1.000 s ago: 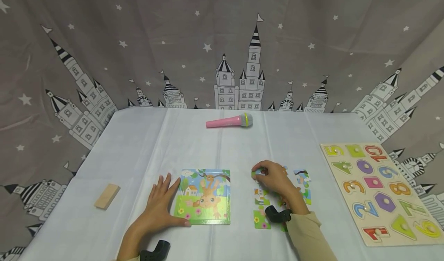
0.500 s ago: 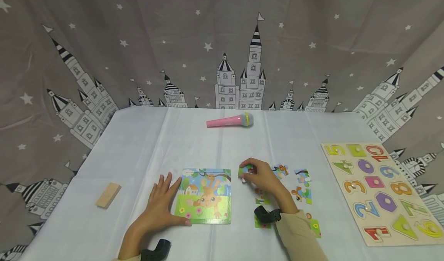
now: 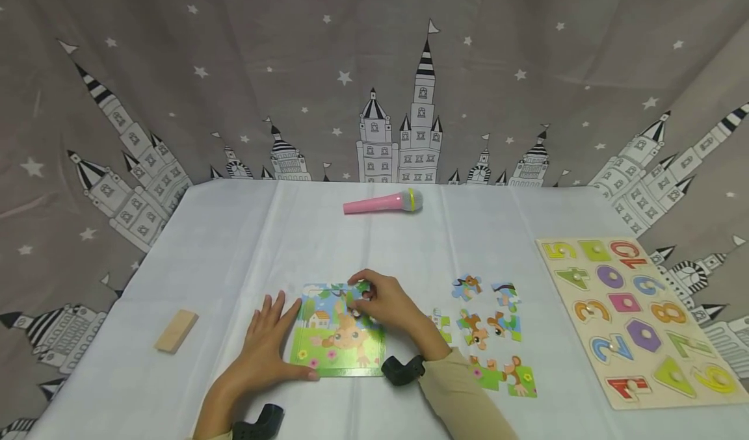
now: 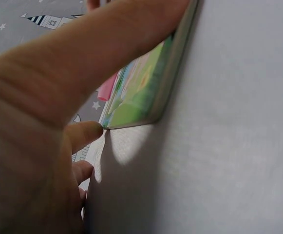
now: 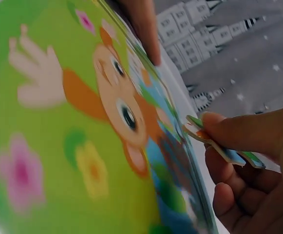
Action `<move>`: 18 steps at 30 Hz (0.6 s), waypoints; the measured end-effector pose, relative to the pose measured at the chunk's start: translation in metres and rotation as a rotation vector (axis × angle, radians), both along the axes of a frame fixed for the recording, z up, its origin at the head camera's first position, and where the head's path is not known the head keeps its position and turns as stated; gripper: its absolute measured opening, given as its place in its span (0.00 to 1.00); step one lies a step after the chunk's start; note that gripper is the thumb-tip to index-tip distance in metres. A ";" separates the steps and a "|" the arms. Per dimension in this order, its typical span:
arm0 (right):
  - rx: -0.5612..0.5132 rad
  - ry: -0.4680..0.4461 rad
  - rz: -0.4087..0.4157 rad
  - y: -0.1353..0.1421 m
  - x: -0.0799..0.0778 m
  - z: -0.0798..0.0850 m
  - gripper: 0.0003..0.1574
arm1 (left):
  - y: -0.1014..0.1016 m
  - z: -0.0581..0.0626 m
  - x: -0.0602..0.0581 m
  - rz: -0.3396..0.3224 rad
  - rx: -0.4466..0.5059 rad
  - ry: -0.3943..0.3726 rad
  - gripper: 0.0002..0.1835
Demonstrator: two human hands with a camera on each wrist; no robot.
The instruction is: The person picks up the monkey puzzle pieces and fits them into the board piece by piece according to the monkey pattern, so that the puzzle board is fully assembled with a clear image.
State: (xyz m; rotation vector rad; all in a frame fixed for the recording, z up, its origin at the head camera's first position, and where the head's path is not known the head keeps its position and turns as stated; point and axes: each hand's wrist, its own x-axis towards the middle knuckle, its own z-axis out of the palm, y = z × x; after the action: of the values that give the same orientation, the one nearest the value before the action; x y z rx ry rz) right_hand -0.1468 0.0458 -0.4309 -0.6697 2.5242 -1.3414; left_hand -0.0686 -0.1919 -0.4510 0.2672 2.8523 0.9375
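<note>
Left of centre on the table lies a square puzzle board (image 3: 342,365) printed with a monkey scene. My left hand (image 3: 262,346) rests at its left side, fingers spread, thumb along the near left corner. In the left wrist view the thumb (image 4: 117,39) crosses the board's edge and the index fingertip touches a corner. Over the board's far right part is my right hand (image 3: 391,302), which pinches a jigsaw piece (image 5: 231,155) between thumb and fingers. The right wrist view shows that piece tilted, close to the board's edge; its printed face is mostly hidden.
Several loose jigsaw pieces (image 3: 521,380) lie right of the board, partly behind my right forearm. A wooden number board (image 3: 640,375) is at the far right. A pink toy microphone (image 3: 374,204) lies at the back, a wooden block (image 3: 177,331) at the left.
My right hand has picked up a jigsaw piece from the loose group and carried it left, over the board's far right part. My left hand has stayed at the board's left side.
</note>
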 end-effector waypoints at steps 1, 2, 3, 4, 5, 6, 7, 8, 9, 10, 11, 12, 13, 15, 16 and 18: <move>-0.001 0.006 0.007 -0.006 0.000 0.000 0.23 | 0.000 0.000 0.000 0.000 -0.002 0.000 0.66; -0.004 0.009 0.009 -0.011 0.000 -0.002 0.24 | -0.001 0.000 0.000 0.000 -0.005 0.000 0.66; -0.008 0.011 0.005 -0.016 0.001 -0.003 0.25 | -0.001 0.000 0.000 -0.002 -0.004 0.001 0.66; -0.015 0.014 0.001 -0.020 0.001 -0.004 0.25 | -0.001 0.000 0.001 -0.003 -0.006 0.003 0.66; -0.020 0.021 -0.006 -0.025 0.001 -0.006 0.26 | -0.001 0.000 0.001 -0.007 -0.008 0.008 0.66; -0.026 0.028 -0.015 -0.029 0.001 -0.007 0.26 | -0.001 -0.001 0.001 -0.011 -0.008 0.012 0.66; -0.031 0.030 -0.027 -0.033 0.002 -0.008 0.25 | -0.001 -0.001 0.002 -0.016 -0.008 0.015 0.65; -0.033 0.032 -0.038 -0.036 0.002 -0.009 0.25 | -0.002 -0.001 0.002 -0.018 -0.009 0.019 0.65; -0.032 0.035 -0.049 -0.040 0.003 -0.009 0.24 | -0.002 -0.002 0.002 -0.021 -0.010 0.021 0.65; -0.028 0.041 -0.056 -0.043 0.003 -0.010 0.24 | -0.002 -0.002 0.003 -0.022 -0.009 0.023 0.65; -0.022 0.050 -0.064 -0.046 0.004 -0.010 0.24 | -0.002 -0.002 0.003 -0.023 -0.005 0.026 0.65; -0.014 0.061 -0.070 -0.049 0.004 -0.011 0.24 | -0.002 -0.002 0.003 -0.023 -0.003 0.027 0.65; 0.001 0.082 -0.079 -0.052 0.004 -0.012 0.24 | -0.002 -0.002 0.003 -0.022 -0.002 0.027 0.65; 0.042 0.124 -0.094 -0.056 0.004 -0.013 0.25 | -0.002 -0.002 0.002 -0.020 0.001 0.023 0.65; 0.064 0.144 -0.101 -0.058 0.005 -0.014 0.25 | -0.002 -0.001 0.002 -0.020 0.003 0.022 0.65; 0.112 0.178 -0.114 -0.061 0.005 -0.015 0.26 | -0.001 0.000 0.002 -0.019 0.000 0.017 0.65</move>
State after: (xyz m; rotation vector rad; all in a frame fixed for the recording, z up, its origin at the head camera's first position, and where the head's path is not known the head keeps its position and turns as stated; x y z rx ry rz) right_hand -0.1416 -0.0149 -0.4456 -0.6585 2.7937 -1.2131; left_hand -0.0670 -0.1932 -0.4513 0.3029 2.8600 0.9355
